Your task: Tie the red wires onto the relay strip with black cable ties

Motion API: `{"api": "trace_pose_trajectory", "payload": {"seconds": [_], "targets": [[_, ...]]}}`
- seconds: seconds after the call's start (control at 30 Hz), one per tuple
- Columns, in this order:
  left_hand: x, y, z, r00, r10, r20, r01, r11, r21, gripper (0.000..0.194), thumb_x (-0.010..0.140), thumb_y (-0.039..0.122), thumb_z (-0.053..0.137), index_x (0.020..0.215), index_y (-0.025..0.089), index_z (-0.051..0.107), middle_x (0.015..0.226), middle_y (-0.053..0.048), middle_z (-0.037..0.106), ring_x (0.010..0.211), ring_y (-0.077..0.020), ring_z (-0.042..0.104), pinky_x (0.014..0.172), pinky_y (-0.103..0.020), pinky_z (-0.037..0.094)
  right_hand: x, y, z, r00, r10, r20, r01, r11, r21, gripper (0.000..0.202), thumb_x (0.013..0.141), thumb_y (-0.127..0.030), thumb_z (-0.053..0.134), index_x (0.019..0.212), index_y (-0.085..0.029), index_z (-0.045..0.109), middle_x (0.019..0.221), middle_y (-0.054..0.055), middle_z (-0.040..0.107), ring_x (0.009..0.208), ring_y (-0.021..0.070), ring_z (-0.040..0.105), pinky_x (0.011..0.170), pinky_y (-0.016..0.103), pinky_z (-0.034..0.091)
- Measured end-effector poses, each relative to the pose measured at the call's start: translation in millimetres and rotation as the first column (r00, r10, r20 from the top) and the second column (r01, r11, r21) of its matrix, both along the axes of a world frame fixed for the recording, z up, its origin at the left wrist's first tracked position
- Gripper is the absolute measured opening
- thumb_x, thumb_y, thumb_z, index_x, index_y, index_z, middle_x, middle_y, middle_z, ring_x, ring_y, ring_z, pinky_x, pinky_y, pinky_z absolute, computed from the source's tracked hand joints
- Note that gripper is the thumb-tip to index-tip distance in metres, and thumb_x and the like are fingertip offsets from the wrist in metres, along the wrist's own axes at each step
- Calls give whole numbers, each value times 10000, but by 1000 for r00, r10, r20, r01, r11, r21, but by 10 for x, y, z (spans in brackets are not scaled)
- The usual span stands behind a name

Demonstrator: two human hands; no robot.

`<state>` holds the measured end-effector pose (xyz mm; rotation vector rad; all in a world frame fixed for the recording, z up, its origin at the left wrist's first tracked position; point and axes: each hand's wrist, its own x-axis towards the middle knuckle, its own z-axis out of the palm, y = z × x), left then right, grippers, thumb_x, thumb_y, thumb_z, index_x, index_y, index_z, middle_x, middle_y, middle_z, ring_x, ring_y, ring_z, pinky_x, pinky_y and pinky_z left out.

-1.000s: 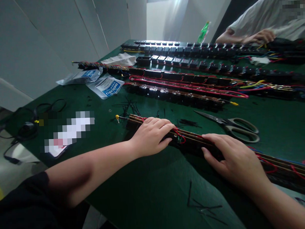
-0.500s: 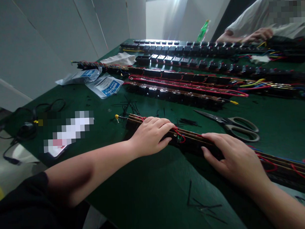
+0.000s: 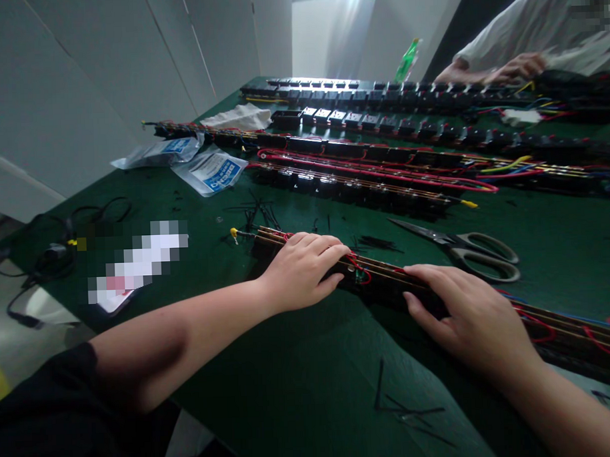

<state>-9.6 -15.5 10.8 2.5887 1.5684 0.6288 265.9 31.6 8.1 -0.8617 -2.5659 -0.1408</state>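
A long black strip with brass rails and red wires (image 3: 381,266) lies slantwise across the near part of the table. My left hand (image 3: 306,272) is wrapped over its left portion, fingers on the far side and thumb on the near side. Farther right, my right hand (image 3: 462,309) grips the same strip from above, its thumb along the near face. Between the hands, a small green part and looped red wire show on the strip. A yellow-tipped lead (image 3: 234,233) sticks out of the strip's left end. Scissors (image 3: 458,243) lie just beyond my right hand.
More black strips with wires (image 3: 372,156) lie across the back of the green table (image 3: 290,382). Silver packets (image 3: 210,170) and a blurred-out flat item (image 3: 122,298) are at left. Black tie offcuts (image 3: 409,411) lie in front. Across the table, a person's hand (image 3: 522,67) rests near wires.
Both my hands and the strip stay in place. Across the table, the other person has shifted slightly to the right.
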Motion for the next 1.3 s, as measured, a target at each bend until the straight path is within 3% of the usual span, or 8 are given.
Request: {"api": "trace_pose_trajectory", "payload": {"seconds": [0.7,1.07,1.3], "targets": [[-7,1,4,1000,-1,-20,2,1000,15,347,956,336,500,1258,173,546,1305,-78,623,1190,-246,562,1019,-417,412,1,13,-16,1000,12,15,-12,1000,16,307,951,-345,496,1130,-122,607,1015,163,720,888,318,694,753,464,561],[4,-18,20,997,-25,-69,30,997,72,362,972,343,473,1268,157,565,1331,-105,618,1167,-260,571,1010,-439,403,5,-31,-35,994,113,-13,-113,994,-8,332,951,-256,542,1250,-121,591,1155,179,709,1020,313,684,871,477,552],[9,-22,13,999,-12,-53,14,999,35,433,954,478,493,1250,174,578,1318,-96,632,1159,-261,591,986,-433,420,-19,-76,22,995,88,48,-88,996,-14,348,963,-279,513,1259,-109,584,1189,182,695,1033,308,671,885,486,550]]}}
